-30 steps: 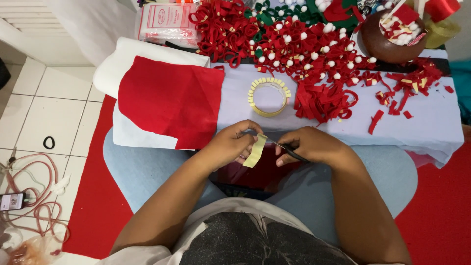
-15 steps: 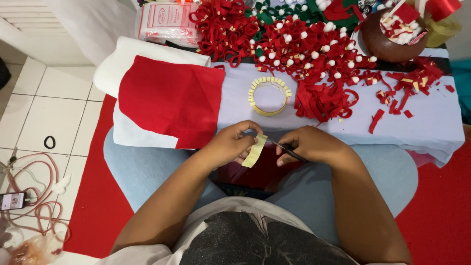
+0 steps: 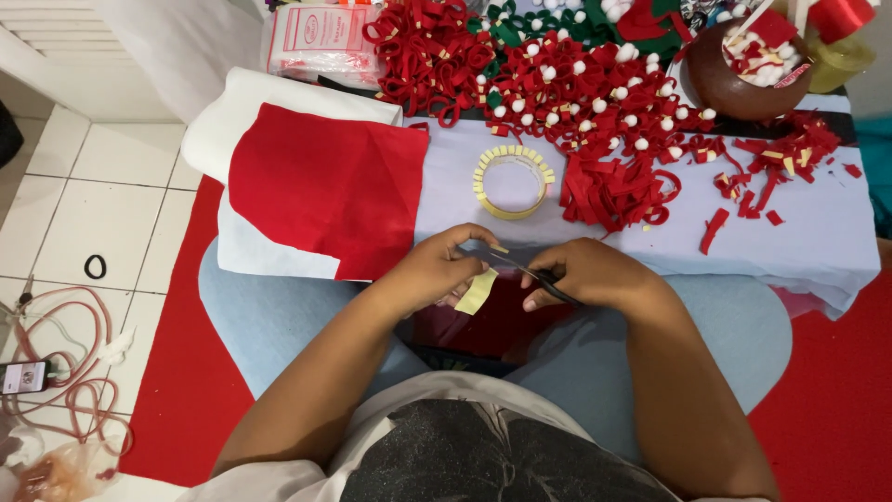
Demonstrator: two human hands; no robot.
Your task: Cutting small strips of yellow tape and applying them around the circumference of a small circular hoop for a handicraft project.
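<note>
A: Count first. Two hands at work, both the seated person's. One tape ring [image 3: 511, 182], yellowish, lying flat on the pale cloth-covered table [image 3: 818, 251]. One red felt sheet [image 3: 325, 186] spread over one white sheet [image 3: 243, 249] at the table's left end.

B: And the small pieces?

A: Too many to count. A heap of red felt loops [image 3: 423, 51] at the far edge, a second heap with white pompoms [image 3: 595, 98] beside it, some green among them. Loose red scraps [image 3: 762, 172] lie scattered to the right. One brown bowl [image 3: 748, 79] at the far right, filled with bits. One plastic packet [image 3: 321, 42] at the far left.

B: The hands, then?

A: Left hand [image 3: 437, 274] is closed, fingertips pinching one small yellow strip [image 3: 477, 291], which hangs below the fingers over the lap. Right hand [image 3: 585, 274] is curled around dark scissors [image 3: 530, 272]; the blades point left toward the other hand. Whether the blades touch the strip, I cannot tell.

B: Where does that sit against the table?

A: Just off its near edge, in front of the tape ring, between the knees.

B: Floor?

A: One black ring [image 3: 95, 267] on the tiles, one tangle of pinkish cable [image 3: 70, 363] near a phone [image 3: 23, 376].
</note>
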